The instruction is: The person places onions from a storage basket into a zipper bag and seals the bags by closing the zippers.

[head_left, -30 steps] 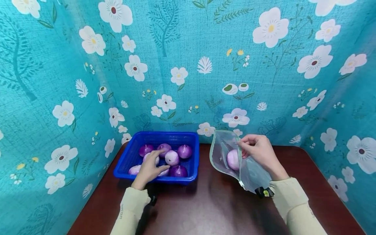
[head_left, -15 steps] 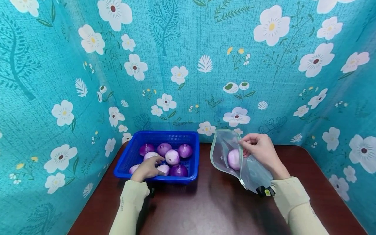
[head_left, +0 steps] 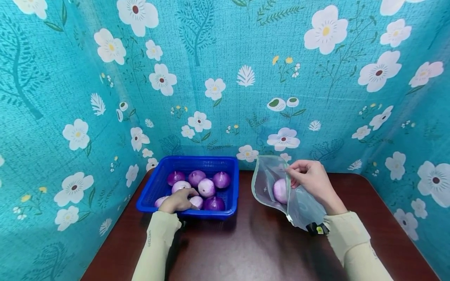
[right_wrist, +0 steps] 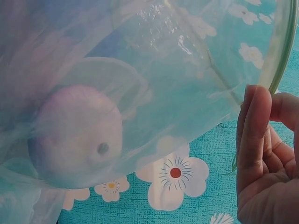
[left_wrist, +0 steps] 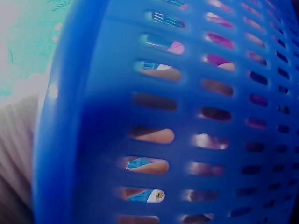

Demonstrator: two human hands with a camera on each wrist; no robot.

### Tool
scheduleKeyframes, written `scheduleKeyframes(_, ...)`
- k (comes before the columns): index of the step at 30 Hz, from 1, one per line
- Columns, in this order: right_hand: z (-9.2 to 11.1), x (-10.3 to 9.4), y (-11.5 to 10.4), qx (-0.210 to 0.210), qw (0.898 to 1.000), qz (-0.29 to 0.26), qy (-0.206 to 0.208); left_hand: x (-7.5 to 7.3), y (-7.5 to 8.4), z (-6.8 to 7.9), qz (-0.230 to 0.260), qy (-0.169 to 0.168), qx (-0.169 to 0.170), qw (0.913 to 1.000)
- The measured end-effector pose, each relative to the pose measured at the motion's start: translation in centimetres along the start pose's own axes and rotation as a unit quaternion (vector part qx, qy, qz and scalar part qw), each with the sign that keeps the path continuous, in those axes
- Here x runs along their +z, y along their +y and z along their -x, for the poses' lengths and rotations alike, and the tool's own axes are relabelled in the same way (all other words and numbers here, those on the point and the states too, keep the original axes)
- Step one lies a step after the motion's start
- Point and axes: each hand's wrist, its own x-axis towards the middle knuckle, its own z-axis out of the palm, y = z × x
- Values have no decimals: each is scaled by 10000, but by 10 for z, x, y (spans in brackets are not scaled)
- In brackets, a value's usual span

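Note:
In the head view my left hand [head_left: 180, 200] reaches over the near rim of a blue plastic basket [head_left: 233, 207]. Its fingers and thumb curl round a pale purple onion [head_left: 196, 201] at the basket's front. In the left wrist view, the slotted basket wall [left_wrist: 107, 79] hides most of that hand. To the right, my right hand [head_left: 309, 177] pinches the edge of a clear zipper bag [head_left: 261, 183] between thumb and fingers and holds it up with its mouth spread. One onion [right_wrist: 79, 135] is inside the bag, seen through the plastic in the right wrist view.
Several more onions, purple [head_left: 221, 180] and paler [head_left: 206, 187], lie in the basket. Basket and bag are on a dark brown table [head_left: 228, 249]. A teal flowered cloth [head_left: 225, 117] hangs behind and at both sides.
My left hand has lowered into the basket, and its spread fingers have closed round the front onion. The right hand and the bag stay nearly still.

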Motion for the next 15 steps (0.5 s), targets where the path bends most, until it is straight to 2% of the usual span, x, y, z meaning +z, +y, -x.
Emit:
scheduleKeyframes(5, 0, 1, 1, 23, 10000, -47, -21, 1, -1, -1, 75, -14, 13, 10000)
scheduleKeyframes(15, -1, 2, 2, 3, 10000, -21, -8, -5, -1, 3, 338, 646, 773, 9943)
